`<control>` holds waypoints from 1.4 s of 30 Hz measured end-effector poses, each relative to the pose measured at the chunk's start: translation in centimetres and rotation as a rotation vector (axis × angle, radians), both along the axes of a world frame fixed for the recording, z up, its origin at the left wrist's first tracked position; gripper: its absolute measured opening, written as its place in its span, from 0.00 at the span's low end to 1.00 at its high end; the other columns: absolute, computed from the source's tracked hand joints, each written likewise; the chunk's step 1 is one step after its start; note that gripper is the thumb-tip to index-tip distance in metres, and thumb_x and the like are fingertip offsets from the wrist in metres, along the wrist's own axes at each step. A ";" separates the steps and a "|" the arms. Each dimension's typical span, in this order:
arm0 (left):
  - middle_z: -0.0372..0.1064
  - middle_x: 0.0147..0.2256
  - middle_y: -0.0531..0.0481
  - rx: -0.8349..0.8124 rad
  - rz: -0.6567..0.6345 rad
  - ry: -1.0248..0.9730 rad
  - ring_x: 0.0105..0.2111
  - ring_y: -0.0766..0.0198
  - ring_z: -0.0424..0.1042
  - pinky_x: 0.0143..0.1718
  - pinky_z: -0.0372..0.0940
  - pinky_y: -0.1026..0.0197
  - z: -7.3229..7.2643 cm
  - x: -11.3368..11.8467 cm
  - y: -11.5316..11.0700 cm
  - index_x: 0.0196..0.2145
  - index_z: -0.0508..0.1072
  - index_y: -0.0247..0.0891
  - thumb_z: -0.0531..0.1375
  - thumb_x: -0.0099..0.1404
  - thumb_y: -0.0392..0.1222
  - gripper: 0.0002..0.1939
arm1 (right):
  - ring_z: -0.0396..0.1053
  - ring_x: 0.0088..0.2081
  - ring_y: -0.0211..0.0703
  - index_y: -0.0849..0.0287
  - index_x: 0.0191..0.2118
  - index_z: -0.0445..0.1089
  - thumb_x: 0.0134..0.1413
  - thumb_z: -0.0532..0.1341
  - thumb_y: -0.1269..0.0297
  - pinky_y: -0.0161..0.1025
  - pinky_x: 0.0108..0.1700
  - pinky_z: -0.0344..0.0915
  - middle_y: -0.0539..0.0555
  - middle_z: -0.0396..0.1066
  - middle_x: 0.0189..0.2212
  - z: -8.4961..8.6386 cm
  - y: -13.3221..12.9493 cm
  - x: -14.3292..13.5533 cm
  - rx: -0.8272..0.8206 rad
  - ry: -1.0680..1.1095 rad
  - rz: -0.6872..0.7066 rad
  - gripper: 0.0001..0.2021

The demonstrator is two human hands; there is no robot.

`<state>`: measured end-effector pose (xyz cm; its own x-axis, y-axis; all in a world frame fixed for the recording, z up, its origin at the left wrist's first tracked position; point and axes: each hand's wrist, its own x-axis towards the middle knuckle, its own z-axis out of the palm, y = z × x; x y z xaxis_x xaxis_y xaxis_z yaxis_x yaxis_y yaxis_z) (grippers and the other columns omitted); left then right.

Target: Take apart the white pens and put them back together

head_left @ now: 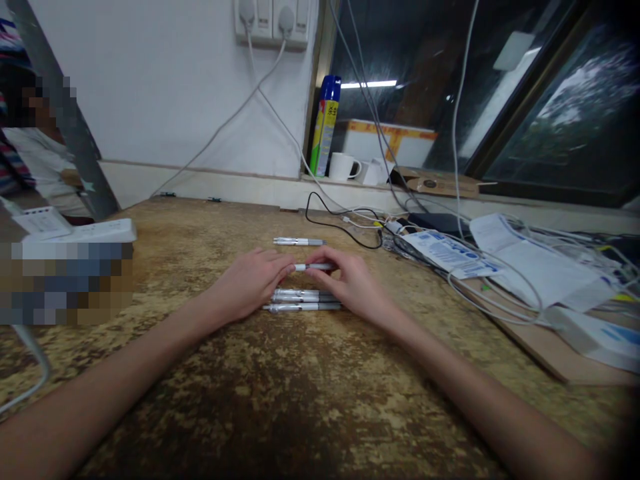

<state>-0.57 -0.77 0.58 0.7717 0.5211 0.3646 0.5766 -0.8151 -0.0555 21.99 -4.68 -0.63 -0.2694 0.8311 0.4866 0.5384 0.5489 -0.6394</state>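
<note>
Between my hands a white and grey pen (300, 267) lies crosswise just above or on the worn wooden table (300, 393). My left hand (259, 280) is closed on the pen's left end, fingers pressed together. At its right end, the thumb and forefinger of my right hand (353, 277) pinch it. Another pen (299, 241) lies beyond, parallel to the held one. On the near side a few more pens (303, 307) lie side by side, partly covered by my hands.
Papers (535, 260), tangled cables and a white power strip (595, 337) crowd the right. A spray can (326, 127) and a white mug (344, 167) stand on the window ledge. At left is another power strip (100, 233); a person (45, 153) sits beyond.
</note>
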 end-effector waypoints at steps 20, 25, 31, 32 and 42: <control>0.70 0.30 0.49 -0.261 -0.025 -0.112 0.33 0.58 0.71 0.39 0.61 0.57 0.1 0.0 -0.3 0.34 0.66 0.40 0.44 0.80 0.43 0.18 | 0.74 0.41 0.44 0.57 0.40 0.75 0.62 0.66 0.71 0.40 0.45 0.68 0.53 0.76 0.38 0.4 0.0 0.7 0.229 -0.059 0.055 0.03; 0.71 0.32 0.49 -0.292 -0.051 -0.158 0.34 0.58 0.71 0.40 0.62 0.57 0.3 0.0 -0.2 0.35 0.67 0.40 0.44 0.80 0.44 0.18 | 0.74 0.43 0.45 0.56 0.39 0.76 0.58 0.68 0.69 0.43 0.49 0.69 0.53 0.77 0.39 0.4 0.4 0.7 0.115 0.126 0.046 0.04; 0.77 0.39 0.47 -0.379 -0.049 -0.243 0.40 0.57 0.75 0.47 0.65 0.55 0.4 -0.4 0.4 0.40 0.74 0.40 0.43 0.81 0.45 0.21 | 0.76 0.45 0.45 0.56 0.41 0.78 0.56 0.69 0.63 0.44 0.52 0.69 0.54 0.79 0.43 0.5 0.8 0.6 -0.114 0.380 0.106 0.07; 0.78 0.40 0.47 -0.374 -0.049 -0.254 0.41 0.56 0.76 0.48 0.65 0.54 0.3 -0.5 0.5 0.43 0.75 0.40 0.43 0.81 0.45 0.21 | 0.76 0.43 0.44 0.56 0.41 0.78 0.56 0.69 0.62 0.43 0.50 0.70 0.54 0.79 0.42 0.5 0.8 0.7 -0.129 0.386 0.085 0.07; 0.71 0.60 0.47 -0.270 -0.155 -0.326 0.59 0.57 0.69 0.62 0.61 0.51 -0.3 -1.2 2.2 0.63 0.70 0.48 0.48 0.80 0.40 0.21 | 0.74 0.38 0.44 0.57 0.39 0.75 0.56 0.66 0.59 0.43 0.47 0.69 0.52 0.77 0.33 0.3 2.1 2.7 -0.157 0.489 -0.126 0.08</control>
